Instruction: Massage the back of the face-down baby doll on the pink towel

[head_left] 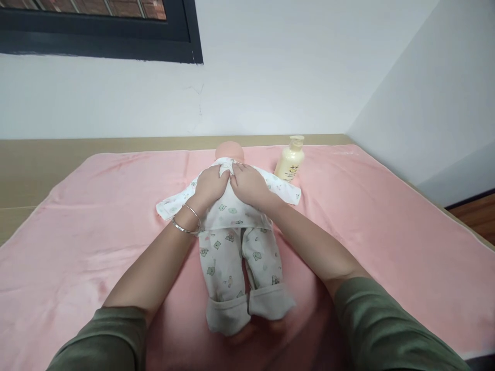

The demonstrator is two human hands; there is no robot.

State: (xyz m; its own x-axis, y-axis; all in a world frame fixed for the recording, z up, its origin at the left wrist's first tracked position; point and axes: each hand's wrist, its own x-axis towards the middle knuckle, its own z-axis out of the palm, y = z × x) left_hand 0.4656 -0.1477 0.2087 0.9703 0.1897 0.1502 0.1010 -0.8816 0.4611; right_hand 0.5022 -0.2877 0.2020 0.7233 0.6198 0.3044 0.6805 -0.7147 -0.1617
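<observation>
A baby doll [229,150] lies on the pink cloth with its bald head away from me; its face does not show. It wears a white printed shirt [235,212] with the sleeves spread to both sides, and matching trousers [224,263] with turned-up cuffs. At the collar, my left hand [212,184] is closed on the shirt, with its thumb near the middle and its fingertips partly hidden. Close beside it, my right hand [249,184] holds the shirt at the other side of the neckline. Cloth is bunched between the two thumbs.
A pale yellow pump bottle [290,161] stands beyond the doll's right-hand sleeve. The pink cloth [96,232] covers a wooden surface [31,170] set against a white wall. A dark-framed window [116,36] is at the upper left.
</observation>
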